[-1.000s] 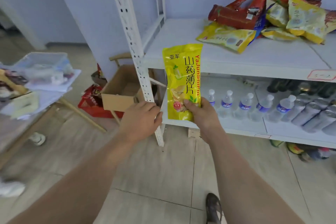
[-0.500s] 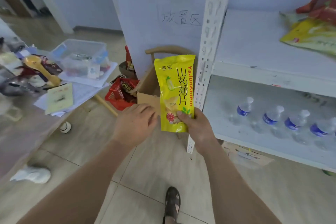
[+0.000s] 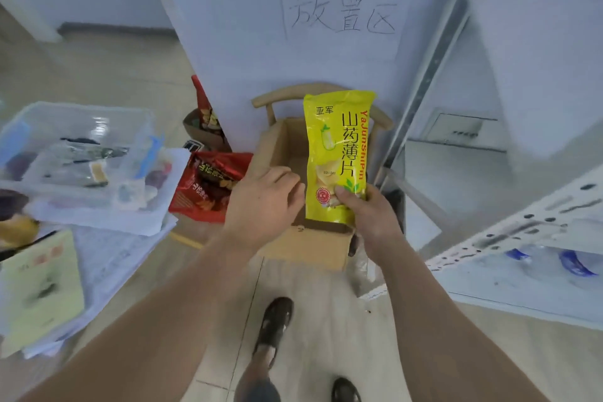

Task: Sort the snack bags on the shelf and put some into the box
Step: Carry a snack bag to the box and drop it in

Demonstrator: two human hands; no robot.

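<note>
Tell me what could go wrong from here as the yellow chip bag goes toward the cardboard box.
1. The right hand pinches only the bottom corner of the upright yellow chip bag, so it may flop or slip.
2. The cardboard box sits on a wooden chair, with red snack bags beside it on the floor; a loose drop could miss.
3. The left hand hovers over the box opening and may block the drop.

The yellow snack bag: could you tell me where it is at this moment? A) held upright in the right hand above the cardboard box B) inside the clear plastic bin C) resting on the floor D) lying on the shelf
A: the right hand pinches the yellow snack bag by its lower end, upright over the open cardboard box.
</note>
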